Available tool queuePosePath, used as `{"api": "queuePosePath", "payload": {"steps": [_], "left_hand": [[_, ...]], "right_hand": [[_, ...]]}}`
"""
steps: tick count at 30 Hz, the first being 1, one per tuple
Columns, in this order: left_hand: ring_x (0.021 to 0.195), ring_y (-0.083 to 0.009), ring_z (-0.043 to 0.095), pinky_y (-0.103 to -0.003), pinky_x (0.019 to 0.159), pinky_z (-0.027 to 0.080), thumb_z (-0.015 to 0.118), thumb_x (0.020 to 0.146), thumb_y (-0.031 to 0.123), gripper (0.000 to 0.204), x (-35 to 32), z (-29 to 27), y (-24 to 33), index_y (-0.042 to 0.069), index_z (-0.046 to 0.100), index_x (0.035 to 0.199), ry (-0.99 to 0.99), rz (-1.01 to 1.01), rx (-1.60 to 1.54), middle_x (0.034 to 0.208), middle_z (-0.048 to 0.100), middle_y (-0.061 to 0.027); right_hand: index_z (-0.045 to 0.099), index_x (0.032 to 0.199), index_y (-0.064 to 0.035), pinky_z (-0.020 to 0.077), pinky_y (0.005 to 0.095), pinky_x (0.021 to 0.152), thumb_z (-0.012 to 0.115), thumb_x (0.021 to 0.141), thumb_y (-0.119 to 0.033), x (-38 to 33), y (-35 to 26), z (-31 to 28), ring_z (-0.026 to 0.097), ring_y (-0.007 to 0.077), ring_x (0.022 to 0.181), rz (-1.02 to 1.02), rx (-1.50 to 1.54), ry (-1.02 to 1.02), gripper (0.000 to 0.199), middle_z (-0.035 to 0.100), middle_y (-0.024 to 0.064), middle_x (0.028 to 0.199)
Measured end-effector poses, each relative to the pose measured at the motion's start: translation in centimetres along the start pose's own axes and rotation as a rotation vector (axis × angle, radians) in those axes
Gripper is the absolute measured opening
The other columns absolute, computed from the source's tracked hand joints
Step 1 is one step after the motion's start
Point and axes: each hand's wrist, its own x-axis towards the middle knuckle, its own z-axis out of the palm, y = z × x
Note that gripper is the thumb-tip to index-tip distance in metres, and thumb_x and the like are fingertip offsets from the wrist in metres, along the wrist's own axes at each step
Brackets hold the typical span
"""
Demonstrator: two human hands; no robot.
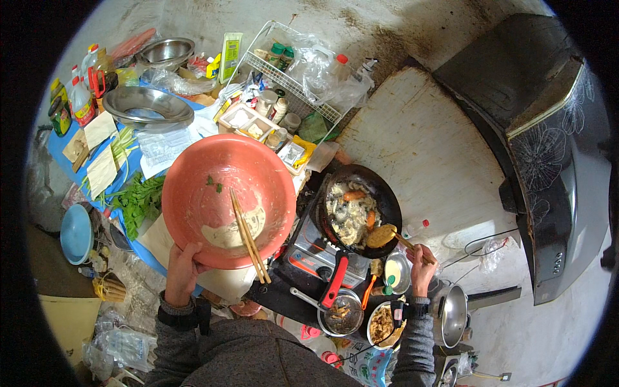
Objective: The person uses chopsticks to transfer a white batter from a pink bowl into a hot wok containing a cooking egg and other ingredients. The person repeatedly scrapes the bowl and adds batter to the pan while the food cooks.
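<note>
My left hand (185, 271) grips the near rim of a large salmon-pink basin (184, 193), tilted toward me. A pale batter-like residue (227, 236) and a bit of green leaf lie inside, and a pair of chopsticks (246, 235) leans over its edge. My right hand (423, 267) is closed around the handle of a brown, wooden-looking spoon (382, 236). Its round head rests over the near right side of a black wok (385, 193). Battered pale and orange food (351, 209) fries in the wok, whose red-and-black handle (334, 280) points toward me.
A gas stove (300, 251) sits under the wok. Close by are a small saucepan (340, 313), a bowl of fried pieces (382, 324) and an orange-handled brush (373, 284). Leafy greens (142, 200), steel bowls (148, 106) and a wire rack (290, 77) crowd the left. A range hood (548, 161) stands right.
</note>
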Motion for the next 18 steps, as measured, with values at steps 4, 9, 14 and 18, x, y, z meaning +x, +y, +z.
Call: {"api": "queuePosePath", "payload": {"steps": [4,9,14,18], "left_hand": [[0.080,-0.0209,0.068,-0.034,0.063,0.061,0.052,0.087,0.009,0.029,0.2,-0.5,-0.3,0.002,0.050,0.116,-0.012,-0.018,-0.021,0.099,0.063,-0.0093],[0.082,-0.0212,0.068,-0.035,0.064,0.061,0.053,0.087,0.009,0.030,0.3,-1.0,-0.4,0.002,0.050,0.116,-0.006,-0.011,0.011,0.100,0.063,-0.0088],[0.084,-0.0213,0.067,-0.037,0.066,0.061,0.053,0.087,0.009,0.031,0.2,-1.2,-0.2,0.002,0.050,0.116,-0.011,-0.004,-0.011,0.101,0.062,-0.0083],[0.086,-0.0226,0.067,-0.039,0.069,0.060,0.053,0.086,0.010,0.030,0.1,-1.4,-0.2,0.002,0.051,0.116,0.017,-0.010,-0.010,0.101,0.063,-0.0088]], "right_hand": [[0.061,0.103,0.0092,0.0560,0.0292,0.069,0.056,0.096,-0.020,0.6,-0.1,0.9,0.067,0.0190,0.077,0.008,-0.021,-0.025,0.031,0.068,0.0152,0.088],[0.063,0.097,0.0084,0.0544,0.0267,0.066,0.057,0.095,-0.019,1.2,0.5,2.4,0.065,0.0142,0.072,0.003,0.006,-0.091,0.027,0.067,0.0112,0.081],[0.059,0.101,0.0105,0.0548,0.0287,0.068,0.055,0.095,-0.012,1.4,1.8,3.8,0.063,0.0150,0.073,0.052,-0.052,-0.127,0.024,0.065,0.0103,0.085],[0.057,0.102,0.0135,0.0563,0.0314,0.073,0.052,0.096,-0.010,0.0,2.3,3.3,0.066,0.0194,0.081,0.038,0.036,-0.084,0.025,0.066,0.0158,0.094]]}}
